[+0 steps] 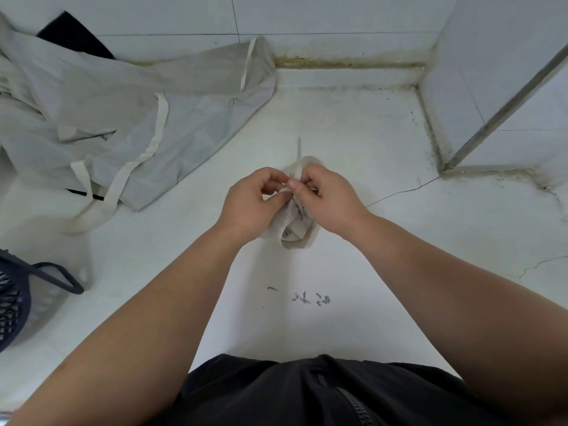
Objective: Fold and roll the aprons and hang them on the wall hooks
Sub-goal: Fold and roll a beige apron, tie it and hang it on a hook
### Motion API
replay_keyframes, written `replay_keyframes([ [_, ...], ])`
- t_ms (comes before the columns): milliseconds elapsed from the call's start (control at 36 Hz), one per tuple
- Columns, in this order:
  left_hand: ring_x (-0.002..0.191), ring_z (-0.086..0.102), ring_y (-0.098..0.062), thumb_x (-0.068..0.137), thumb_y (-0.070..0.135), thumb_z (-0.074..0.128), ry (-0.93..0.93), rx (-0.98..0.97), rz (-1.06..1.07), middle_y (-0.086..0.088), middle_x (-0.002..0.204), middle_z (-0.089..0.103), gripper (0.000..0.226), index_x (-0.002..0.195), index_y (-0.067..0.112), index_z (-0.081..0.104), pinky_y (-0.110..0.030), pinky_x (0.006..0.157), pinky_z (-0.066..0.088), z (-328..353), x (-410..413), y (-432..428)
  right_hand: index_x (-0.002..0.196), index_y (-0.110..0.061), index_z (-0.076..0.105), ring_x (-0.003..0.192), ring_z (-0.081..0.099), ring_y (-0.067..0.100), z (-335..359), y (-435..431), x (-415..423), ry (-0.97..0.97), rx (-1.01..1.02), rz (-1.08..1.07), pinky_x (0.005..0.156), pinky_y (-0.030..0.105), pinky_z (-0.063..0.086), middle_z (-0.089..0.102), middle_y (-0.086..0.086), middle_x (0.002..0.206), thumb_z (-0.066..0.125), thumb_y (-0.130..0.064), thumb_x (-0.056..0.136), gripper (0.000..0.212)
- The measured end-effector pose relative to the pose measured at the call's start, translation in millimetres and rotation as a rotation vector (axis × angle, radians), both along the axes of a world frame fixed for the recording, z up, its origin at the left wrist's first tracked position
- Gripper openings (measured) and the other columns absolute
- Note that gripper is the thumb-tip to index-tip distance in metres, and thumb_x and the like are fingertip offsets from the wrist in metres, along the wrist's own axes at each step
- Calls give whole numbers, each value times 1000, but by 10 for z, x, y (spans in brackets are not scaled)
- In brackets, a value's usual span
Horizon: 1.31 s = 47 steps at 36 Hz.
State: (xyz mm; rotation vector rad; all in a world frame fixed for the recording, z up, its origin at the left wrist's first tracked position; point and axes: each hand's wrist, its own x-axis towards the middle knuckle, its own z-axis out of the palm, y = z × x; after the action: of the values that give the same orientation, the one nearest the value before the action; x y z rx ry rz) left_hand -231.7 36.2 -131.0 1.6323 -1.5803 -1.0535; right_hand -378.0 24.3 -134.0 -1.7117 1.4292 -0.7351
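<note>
Rolled apron [295, 229] sits near the middle of the white worktop [384, 272], straight ahead of the person and between both hands. It is a pale grey-beige woven cloth, soft and creased, wound into a short fat cylinder. Its long axis runs away from the person toward the back wall. The near end faces the camera and shows loose layered folds inside an oval rim.

A thin flat strap [298, 152] of the same pale fabric rises from the far end and points away, toward the wall. The left hand [249, 207] has its fingers curled, with thumb and forefinger pinching the strap on top of the roll. The right hand [332, 204] does the same from the other side, so the fingertips of the two hands nearly meet.

A second apron [123, 112] lies spread and rumpled at the far left, with wide cream bands trailing across it. A dark blue lattice basket [12, 302] stands at the left edge. The worktop is smooth and matt, with a hairline crack [399, 192] running to the right. Glossy white tiles [338, 20] form the wall behind.
</note>
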Motion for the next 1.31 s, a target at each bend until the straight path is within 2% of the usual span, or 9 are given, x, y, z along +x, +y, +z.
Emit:
replay_keyframes([
  [83,76,61,2,89,21,67,9,-24,-28,14,81,66,10,95,27,61,-17,68,47,-14,-33,22,68,-23,53,56,46,5,26,-23,-30,-38,66,-40,55,12,35,51,-8,61,59,-30,92,26],
  [167,74,60,7,85,18,70,33,-26,-31,15,79,67,22,94,29,52,-9,64,44,-6,-74,43,76,-1,64,63,49,14,1,-50,-62,-70,135,-123,64,27,40,55,3,66,64,-32,89,34],
  [333,71,58,13,85,17,69,-20,-63,-16,14,79,62,23,83,26,48,-3,63,41,15,-148,57,83,-3,70,72,58,20,1,-40,-96,54,21,-71,68,27,44,65,3,72,59,-26,93,28],
  [528,75,62,-5,85,17,70,-56,-80,-5,3,83,68,16,80,20,54,-6,64,42,8,-137,15,67,-16,43,67,43,20,49,-11,-132,309,-11,213,53,21,31,42,-7,61,41,-13,96,29],
  [722,70,62,5,82,13,70,-96,-77,-44,10,82,68,20,80,22,53,-6,63,44,43,-100,19,68,-18,37,74,42,22,62,-45,-172,553,-124,302,64,29,25,40,0,69,39,-23,101,34],
  [833,73,61,8,81,14,71,-118,-98,59,12,80,66,17,85,19,55,-4,63,43,11,-104,36,65,-18,43,66,42,18,63,-14,-121,398,-74,241,62,29,29,41,-5,63,44,-20,98,33],
  [944,71,59,11,83,13,70,-128,-104,59,13,79,64,14,86,17,56,-2,62,42,-18,-112,29,82,-8,64,59,43,6,119,-34,-95,84,205,139,54,16,33,48,-7,64,52,-16,93,18],
  [1083,73,57,6,85,4,67,-175,-232,28,12,90,59,14,94,14,71,-2,71,42,-131,-120,77,56,-21,48,53,37,8,216,-130,-124,53,448,106,50,20,26,42,-7,58,55,-14,88,33],
  [1306,83,43,4,78,16,73,-241,-504,41,-4,99,60,13,89,12,78,0,77,36,-276,-141,187,65,-14,40,56,27,16,172,-117,-145,-48,553,8,50,27,20,35,3,64,48,-12,88,24],
])
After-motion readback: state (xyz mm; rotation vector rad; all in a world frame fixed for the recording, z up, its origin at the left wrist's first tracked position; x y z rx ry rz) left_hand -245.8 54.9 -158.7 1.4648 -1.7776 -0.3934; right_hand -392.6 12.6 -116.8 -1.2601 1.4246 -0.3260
